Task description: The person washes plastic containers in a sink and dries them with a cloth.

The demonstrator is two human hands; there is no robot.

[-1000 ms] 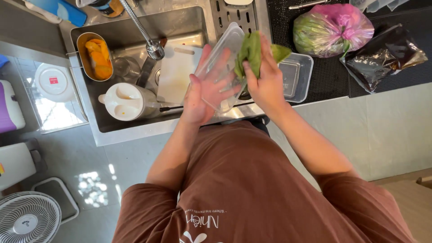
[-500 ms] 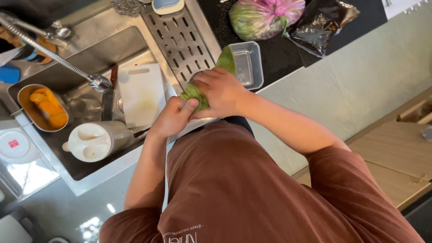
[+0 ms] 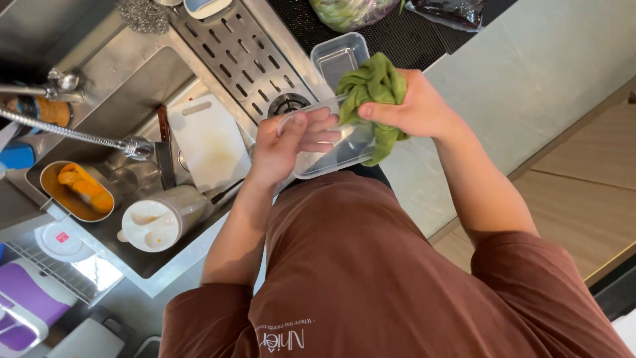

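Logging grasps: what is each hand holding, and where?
Left hand holds the clear plastic container by one end, fingers inside. Right hand grips the bunched green cloth against its rim.

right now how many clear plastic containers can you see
2: one clear container held in the left hand over the sink edge, another container on the counter by the drain rack. More may be hidden.

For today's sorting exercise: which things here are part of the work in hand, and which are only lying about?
In use:
left hand
right hand
clear plastic tub
green cloth

Lying about:
white cutting board
second clear tub
white jug
bowl of orange food
steel scourer
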